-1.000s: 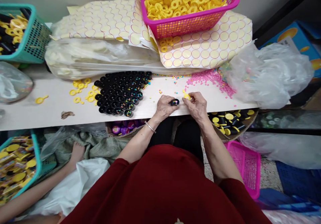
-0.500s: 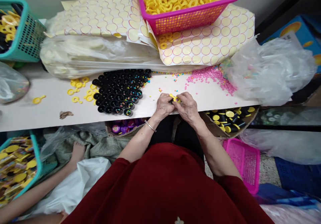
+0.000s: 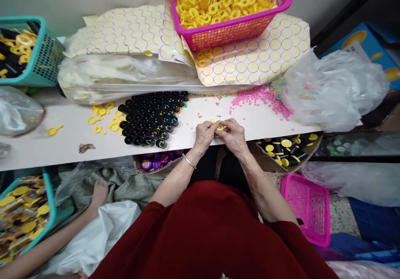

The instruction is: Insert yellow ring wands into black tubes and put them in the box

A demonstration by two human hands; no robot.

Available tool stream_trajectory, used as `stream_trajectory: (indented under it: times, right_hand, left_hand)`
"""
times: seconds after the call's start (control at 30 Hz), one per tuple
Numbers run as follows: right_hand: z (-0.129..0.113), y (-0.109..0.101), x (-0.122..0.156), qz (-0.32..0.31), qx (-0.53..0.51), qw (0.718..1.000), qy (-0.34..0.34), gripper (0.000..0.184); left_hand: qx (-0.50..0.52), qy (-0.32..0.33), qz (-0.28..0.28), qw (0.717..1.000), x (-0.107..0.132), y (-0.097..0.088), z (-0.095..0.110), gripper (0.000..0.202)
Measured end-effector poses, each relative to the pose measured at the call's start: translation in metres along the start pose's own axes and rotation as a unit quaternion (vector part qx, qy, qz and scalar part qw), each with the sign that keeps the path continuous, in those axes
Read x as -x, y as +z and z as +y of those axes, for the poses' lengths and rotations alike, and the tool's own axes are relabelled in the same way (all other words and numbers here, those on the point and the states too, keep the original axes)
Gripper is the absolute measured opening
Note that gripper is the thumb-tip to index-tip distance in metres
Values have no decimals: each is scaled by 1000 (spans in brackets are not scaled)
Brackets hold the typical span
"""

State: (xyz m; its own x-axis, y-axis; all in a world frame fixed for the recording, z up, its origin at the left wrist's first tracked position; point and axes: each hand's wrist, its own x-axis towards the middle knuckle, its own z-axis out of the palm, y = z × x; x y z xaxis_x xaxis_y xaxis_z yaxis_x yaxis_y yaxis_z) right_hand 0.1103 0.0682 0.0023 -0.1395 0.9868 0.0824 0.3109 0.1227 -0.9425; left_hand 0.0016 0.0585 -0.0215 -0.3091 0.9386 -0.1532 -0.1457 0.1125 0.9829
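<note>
My left hand (image 3: 204, 135) and my right hand (image 3: 233, 134) meet at the front edge of the white table (image 3: 62, 139). Together they pinch a small black tube with a yellow cap (image 3: 219, 125) between their fingertips; the tube itself is mostly hidden. To the left stands a cluster of open black tubes (image 3: 150, 116), some with coloured beads inside. Loose yellow ring caps (image 3: 104, 119) lie left of the cluster. Pink beads (image 3: 261, 99) are scattered at the right.
A pink basket of yellow caps (image 3: 231, 8) rests on sticker sheets (image 3: 250, 62) at the back. A teal basket (image 3: 29, 51) stands far left, clear plastic bags (image 3: 334, 91) right. A box of capped tubes (image 3: 287, 149) sits under the table. Another person's arm and foot (image 3: 98, 195) show lower left.
One second ago my left hand held an open black tube and my right a yellow cap, apart. They came together, and the cap now sits on the tube between both hands.
</note>
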Motion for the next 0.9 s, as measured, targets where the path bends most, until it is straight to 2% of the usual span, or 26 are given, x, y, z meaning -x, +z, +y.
stream_trajectory:
  times: [0.07,0.13,0.2,0.37,0.57,0.7,0.83,0.9]
  right_hand:
    - [-1,2,2,4,-115,989,91,33]
    - [-2,7,3,20,-208,963,169,39]
    - [-1,14,3,41,-255,943,211,41]
    - [-3,25,2,76,-276,926,247,37]
    - [-1,22,-1,66,-289,917,268,25]
    - [1,26,-4,94,-274,925,246,18]
    - [-3,28,-5,94,-280,922,249,20]
    - [-4,27,-4,83,-293,918,253,23]
  left_hand:
    - [-18,7,-2,1000,0,-1,0,39]
    - [-34,10,-1,999,1,-2,1,37]
    - [-44,16,2,999,2,-2,2,37]
    - [-52,10,20,998,6,2,5,40]
    - [12,-88,39,995,7,8,14,40]
    - [-4,-75,37,996,3,9,11,41]
    - [-39,-61,41,997,3,5,4,42]
    - [-45,-50,14,998,5,1,5,42]
